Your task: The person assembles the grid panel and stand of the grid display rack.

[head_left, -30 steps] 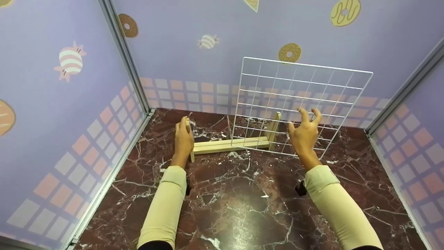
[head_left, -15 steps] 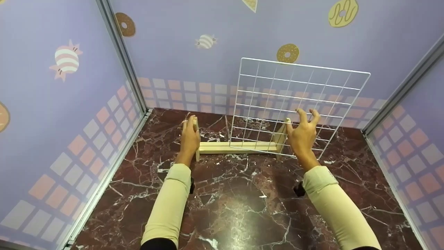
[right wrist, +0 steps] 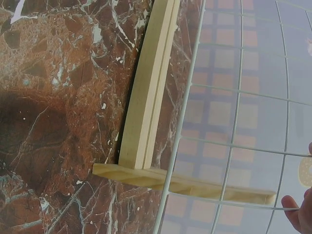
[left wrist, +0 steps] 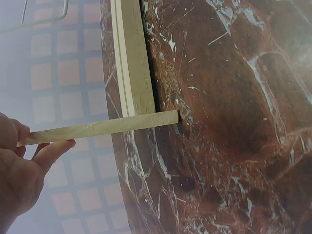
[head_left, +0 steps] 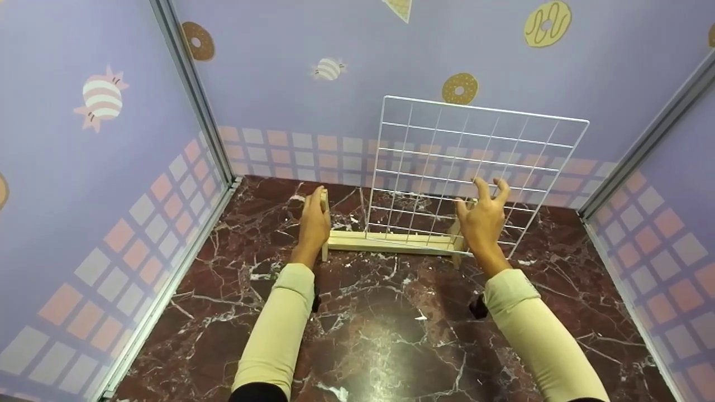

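In the head view, a pale wooden stand (head_left: 346,240) lies on the floor, a long grooved bar with an upright end board at each side. My left hand (head_left: 314,223) pinches the upper part of its left end board (left wrist: 97,127). A white wire grid panel (head_left: 486,109) leans tilted above the right part of the stand, in front of the back wall. My right hand (head_left: 485,220) holds the grid with fingers hooked at its wires. The right end board (right wrist: 195,187) appears behind the wires in the right wrist view; the grid's lower edge is apart from the groove.
Dark red marble flooring (head_left: 385,335) spreads in front of the stand. Purple walls with printed sweets and tiles enclose the left (head_left: 56,167), back (head_left: 268,84) and right (head_left: 687,195) sides, with metal strips along the edges.
My left hand has slid the stand to the right and turned it, so its right end now sits nearer to me and beneath the grid. The grid and right hand have hardly moved.
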The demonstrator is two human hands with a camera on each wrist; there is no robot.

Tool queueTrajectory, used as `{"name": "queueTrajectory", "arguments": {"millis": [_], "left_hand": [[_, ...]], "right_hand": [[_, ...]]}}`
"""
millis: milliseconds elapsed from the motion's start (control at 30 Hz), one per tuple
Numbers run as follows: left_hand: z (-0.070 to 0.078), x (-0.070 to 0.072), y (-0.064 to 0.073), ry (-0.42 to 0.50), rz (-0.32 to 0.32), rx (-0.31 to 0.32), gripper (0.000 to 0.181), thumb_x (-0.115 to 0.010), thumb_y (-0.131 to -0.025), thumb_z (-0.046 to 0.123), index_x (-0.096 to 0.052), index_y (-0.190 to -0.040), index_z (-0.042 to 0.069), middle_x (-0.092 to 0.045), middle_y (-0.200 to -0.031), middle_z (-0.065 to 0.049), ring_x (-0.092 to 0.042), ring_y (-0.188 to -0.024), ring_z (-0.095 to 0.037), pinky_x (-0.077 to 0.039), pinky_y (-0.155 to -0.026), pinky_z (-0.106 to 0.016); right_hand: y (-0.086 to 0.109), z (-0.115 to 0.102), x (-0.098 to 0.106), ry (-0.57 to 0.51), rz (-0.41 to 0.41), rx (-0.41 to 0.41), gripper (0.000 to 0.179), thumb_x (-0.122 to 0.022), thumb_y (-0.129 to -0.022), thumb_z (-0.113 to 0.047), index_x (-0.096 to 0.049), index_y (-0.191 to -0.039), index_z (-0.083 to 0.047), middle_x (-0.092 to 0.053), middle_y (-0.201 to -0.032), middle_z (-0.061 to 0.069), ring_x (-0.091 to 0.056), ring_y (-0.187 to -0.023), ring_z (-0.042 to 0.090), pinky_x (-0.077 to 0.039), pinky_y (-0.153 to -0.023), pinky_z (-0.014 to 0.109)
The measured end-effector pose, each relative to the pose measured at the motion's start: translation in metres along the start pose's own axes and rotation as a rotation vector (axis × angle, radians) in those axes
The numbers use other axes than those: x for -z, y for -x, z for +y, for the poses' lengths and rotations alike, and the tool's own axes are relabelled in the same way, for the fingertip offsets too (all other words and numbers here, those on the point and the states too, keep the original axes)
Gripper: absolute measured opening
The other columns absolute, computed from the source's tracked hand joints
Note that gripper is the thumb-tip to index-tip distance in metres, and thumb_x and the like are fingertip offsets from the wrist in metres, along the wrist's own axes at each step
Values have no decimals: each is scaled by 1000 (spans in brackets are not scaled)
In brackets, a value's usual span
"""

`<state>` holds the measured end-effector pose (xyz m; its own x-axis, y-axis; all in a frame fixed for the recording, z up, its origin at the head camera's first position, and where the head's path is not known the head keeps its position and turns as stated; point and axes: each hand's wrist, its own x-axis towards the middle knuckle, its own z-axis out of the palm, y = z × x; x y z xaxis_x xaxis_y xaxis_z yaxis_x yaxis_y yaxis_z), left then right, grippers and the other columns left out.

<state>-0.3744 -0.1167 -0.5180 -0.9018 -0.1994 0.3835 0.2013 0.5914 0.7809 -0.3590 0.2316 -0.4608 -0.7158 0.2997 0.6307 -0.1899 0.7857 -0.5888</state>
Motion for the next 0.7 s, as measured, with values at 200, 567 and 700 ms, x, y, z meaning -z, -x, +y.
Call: {"name": "queueTrajectory", "arguments": {"millis": [200, 567, 700], "left_hand": [[8, -7, 1, -22, -5, -3, 59, -57, -93, -7, -46, -150, 6, -57, -134, -22, -58, -124, -38, -49, -110, -48], [22, -35, 4, 9, -27, -60, 58, -59, -92, -8, -48, -147, 5, -57, -134, -22, -60, -123, -37, -50, -109, -47], [27, -42, 6, 27, -33, -73, 56, -58, -92, -9, -48, -146, 3, -57, -135, -23, -58, -126, -38, -47, -112, -47]], "right_hand": [[0, -1, -3, 7, 1, 3, 53, -82, -81, -15, -62, -131, -16, -41, -148, 17, -56, -67, 36, -53, -60, 51], [0, 4, -2, 12, 19, 23, 53, -82, -80, -18, -62, -129, -18, -42, -147, 18, -57, -68, 40, -52, -60, 53], [-1, 6, 1, 28, 37, 23, 53, -83, -79, -18, -63, -128, -17, -44, -146, 18, -57, -69, 41, -51, -61, 55]]}}
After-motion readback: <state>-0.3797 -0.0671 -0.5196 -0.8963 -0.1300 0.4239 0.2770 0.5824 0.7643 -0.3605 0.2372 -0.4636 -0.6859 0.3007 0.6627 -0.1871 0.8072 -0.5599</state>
